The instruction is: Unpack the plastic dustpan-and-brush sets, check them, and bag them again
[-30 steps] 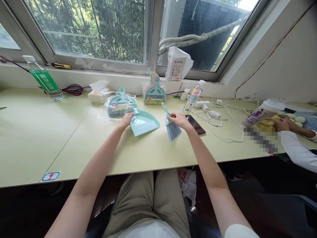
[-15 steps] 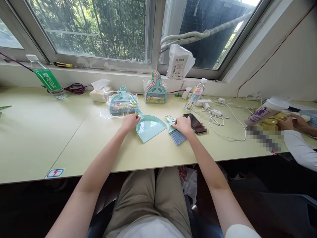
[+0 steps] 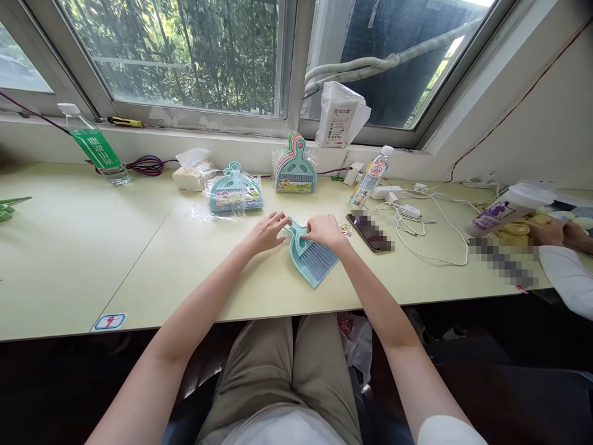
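Note:
A light blue dustpan (image 3: 300, 267) lies on the table in front of me, its handle pointing away. On top of it rests a small hand brush (image 3: 319, 256) with grey-blue bristles, and my right hand (image 3: 324, 231) is closed around the brush's handle. My left hand (image 3: 267, 233) is beside the dustpan's handle with fingers apart; its fingertips are at the handle's edge, and I cannot tell whether they touch. Partly behind my right hand is a small colourful printed card (image 3: 345, 228).
Behind are a wrapped dustpan set (image 3: 235, 190), a stack of dustpan sets (image 3: 296, 170) and a tissue pack (image 3: 192, 172). To the right lie a phone (image 3: 370, 231), a tilted bottle (image 3: 371, 177) and white cables (image 3: 417, 213). A green-labelled bottle (image 3: 98, 148) leans left. Another person's sleeve (image 3: 566, 272) shows far right.
My right hand has brought the brush left onto the dustpan. The dustpan has shifted right and turned. My left hand has loosened from its pinch on the dustpan's handle, fingers now spread.

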A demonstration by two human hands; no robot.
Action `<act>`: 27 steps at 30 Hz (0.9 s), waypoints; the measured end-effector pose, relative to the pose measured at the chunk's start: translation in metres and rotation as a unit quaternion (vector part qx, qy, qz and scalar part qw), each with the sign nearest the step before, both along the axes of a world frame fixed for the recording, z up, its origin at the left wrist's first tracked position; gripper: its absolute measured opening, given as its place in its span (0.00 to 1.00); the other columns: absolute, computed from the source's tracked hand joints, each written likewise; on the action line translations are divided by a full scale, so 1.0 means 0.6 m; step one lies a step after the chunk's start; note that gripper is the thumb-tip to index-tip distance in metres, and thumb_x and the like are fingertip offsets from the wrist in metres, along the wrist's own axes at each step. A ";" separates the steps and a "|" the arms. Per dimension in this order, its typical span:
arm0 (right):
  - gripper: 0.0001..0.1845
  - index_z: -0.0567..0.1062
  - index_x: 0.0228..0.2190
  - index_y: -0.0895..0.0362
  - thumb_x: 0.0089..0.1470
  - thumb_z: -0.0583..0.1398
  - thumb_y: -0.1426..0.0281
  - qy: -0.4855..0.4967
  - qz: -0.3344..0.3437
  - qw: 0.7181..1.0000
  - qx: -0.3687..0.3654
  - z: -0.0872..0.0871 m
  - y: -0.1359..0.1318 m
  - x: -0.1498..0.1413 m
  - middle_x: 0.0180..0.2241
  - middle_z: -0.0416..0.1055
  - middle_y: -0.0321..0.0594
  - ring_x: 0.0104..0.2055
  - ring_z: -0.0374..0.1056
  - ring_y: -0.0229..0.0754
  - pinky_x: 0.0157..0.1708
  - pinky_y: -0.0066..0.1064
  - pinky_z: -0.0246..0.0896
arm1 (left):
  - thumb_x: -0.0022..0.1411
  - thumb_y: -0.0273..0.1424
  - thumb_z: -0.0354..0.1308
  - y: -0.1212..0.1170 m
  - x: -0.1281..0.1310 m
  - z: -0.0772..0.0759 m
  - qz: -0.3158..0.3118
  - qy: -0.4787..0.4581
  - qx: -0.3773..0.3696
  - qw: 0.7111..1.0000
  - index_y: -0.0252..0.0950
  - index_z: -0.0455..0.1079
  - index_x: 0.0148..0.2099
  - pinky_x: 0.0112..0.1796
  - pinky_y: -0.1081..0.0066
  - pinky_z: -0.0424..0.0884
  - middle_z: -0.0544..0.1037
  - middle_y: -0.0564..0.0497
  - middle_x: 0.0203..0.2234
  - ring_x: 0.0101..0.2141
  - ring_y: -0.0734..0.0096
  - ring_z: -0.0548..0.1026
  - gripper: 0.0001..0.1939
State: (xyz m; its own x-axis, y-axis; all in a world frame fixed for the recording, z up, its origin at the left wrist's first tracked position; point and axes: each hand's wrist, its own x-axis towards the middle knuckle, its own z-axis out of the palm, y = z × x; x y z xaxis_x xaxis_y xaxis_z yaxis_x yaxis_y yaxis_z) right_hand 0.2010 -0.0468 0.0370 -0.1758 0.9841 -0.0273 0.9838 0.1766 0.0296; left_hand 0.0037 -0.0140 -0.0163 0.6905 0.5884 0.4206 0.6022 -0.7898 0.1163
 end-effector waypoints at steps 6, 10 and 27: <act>0.11 0.80 0.30 0.57 0.52 0.62 0.64 0.022 0.029 0.999 0.001 -0.001 -0.012 -0.014 0.36 0.79 0.45 0.42 0.72 0.47 0.43 0.35 0.52 | 0.65 0.21 0.47 0.009 0.006 -0.023 -0.057 0.082 0.129 0.987 0.36 0.67 0.53 0.48 0.62 0.65 0.70 0.40 0.51 0.52 0.58 0.68 0.17; 0.11 0.81 0.28 0.57 0.52 0.62 0.63 0.021 0.040 0.999 -0.001 0.004 -0.017 -0.017 0.34 0.79 0.45 0.40 0.73 0.47 0.43 0.34 0.53 | 0.67 0.22 0.44 0.006 0.008 -0.023 -0.066 0.099 0.143 0.983 0.35 0.67 0.52 0.47 0.64 0.65 0.71 0.40 0.50 0.50 0.60 0.69 0.16; 0.11 0.81 0.29 0.55 0.50 0.65 0.60 0.103 0.027 0.993 -0.053 -0.014 -0.014 0.001 0.31 0.79 0.38 0.35 0.71 0.40 0.29 0.27 0.52 | 0.68 0.23 0.43 0.005 -0.003 -0.031 -0.111 0.042 0.031 0.992 0.36 0.72 0.48 0.45 0.65 0.69 0.76 0.41 0.48 0.48 0.64 0.73 0.17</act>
